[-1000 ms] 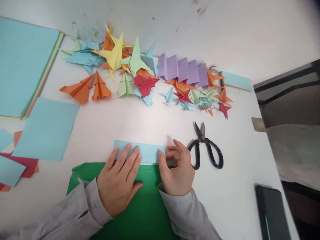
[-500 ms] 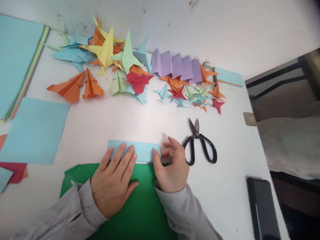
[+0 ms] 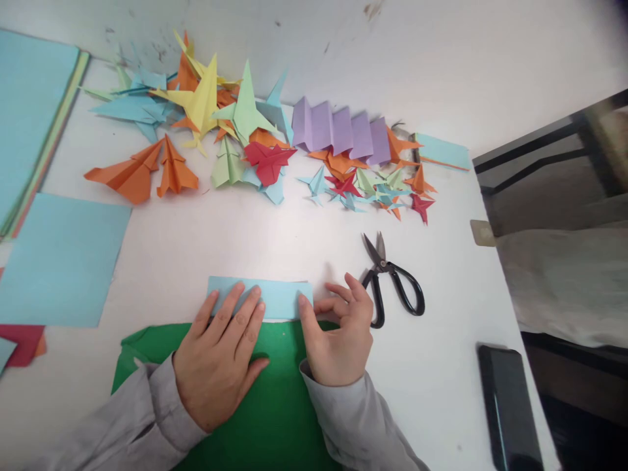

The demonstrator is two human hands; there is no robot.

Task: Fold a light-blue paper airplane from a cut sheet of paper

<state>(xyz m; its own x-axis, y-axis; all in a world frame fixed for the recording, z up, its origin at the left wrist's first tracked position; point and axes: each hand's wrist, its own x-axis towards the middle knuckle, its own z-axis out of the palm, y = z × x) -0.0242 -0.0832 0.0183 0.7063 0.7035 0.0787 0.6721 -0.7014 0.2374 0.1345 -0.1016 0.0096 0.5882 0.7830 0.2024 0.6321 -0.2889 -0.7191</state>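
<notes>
A light blue paper strip lies lengthwise in front of me, its lower edge along a green sheet. My left hand rests flat over the strip's left part, fingers outstretched. At the right end, my right hand has its thumb on the paper and its index finger at the edge, pinching it; the other fingers curl loosely above the table. Just right of that hand lie black-handled scissors, blades parted and pointing away.
Folded paper planes and small paper stars line the back by the wall, around a pleated purple paper. Blue sheets and a paper stack lie left. A black phone sits near the right table edge.
The view has shifted slightly, moving the table's things a little left. My right hand's outer fingers have lifted and spread somewhat; my left hand stays flat on the strip.
</notes>
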